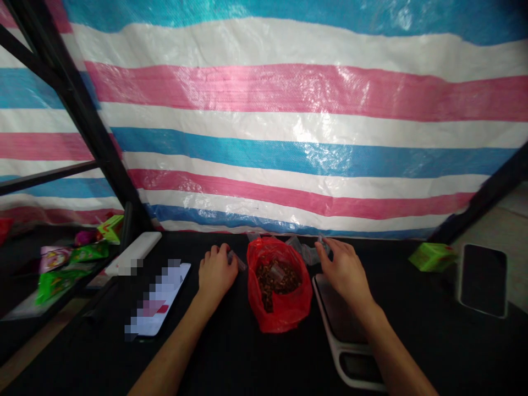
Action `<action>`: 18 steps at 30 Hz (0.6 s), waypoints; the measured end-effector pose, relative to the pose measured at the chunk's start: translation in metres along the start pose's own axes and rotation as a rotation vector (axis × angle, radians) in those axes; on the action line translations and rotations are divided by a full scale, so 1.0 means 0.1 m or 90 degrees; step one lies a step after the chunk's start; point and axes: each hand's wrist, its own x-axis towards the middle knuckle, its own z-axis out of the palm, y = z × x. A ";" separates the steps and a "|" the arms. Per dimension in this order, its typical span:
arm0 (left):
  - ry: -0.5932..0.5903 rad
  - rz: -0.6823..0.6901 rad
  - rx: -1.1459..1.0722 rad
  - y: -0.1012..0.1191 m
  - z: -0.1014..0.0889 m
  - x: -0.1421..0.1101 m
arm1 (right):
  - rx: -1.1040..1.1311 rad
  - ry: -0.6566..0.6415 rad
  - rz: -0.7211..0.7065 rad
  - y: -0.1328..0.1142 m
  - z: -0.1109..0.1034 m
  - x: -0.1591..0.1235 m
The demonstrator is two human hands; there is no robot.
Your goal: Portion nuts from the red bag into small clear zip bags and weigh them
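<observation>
- The red bag [284, 320] is standing open between the hands, so a knocking wrist could be tipping it and spilling its brown bits [291, 279].
- The right wrist is hovering or resting over the scale [343, 313], unclear which; leaning there could be disturbing a reading.
- The left hand [216, 269] is pinching a clear packet [238, 262]; the red bag is sitting at its four o'clock.
- The right hand [346, 269] is pinching clear plastic [309, 254] at its ten o'clock; the red bag is lying at its eight o'clock.
</observation>
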 end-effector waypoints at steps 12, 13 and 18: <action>0.261 0.211 -0.279 0.00 -0.12 0.00 | 0.198 0.071 -0.015 -0.09 -0.04 0.03; 0.256 0.266 -0.322 0.05 -0.15 -0.06 | 0.241 0.079 -0.027 -0.15 -0.08 0.03; 0.116 0.507 -0.402 0.38 -0.13 -0.43 | 0.422 -0.023 -0.134 -0.56 -0.24 -0.14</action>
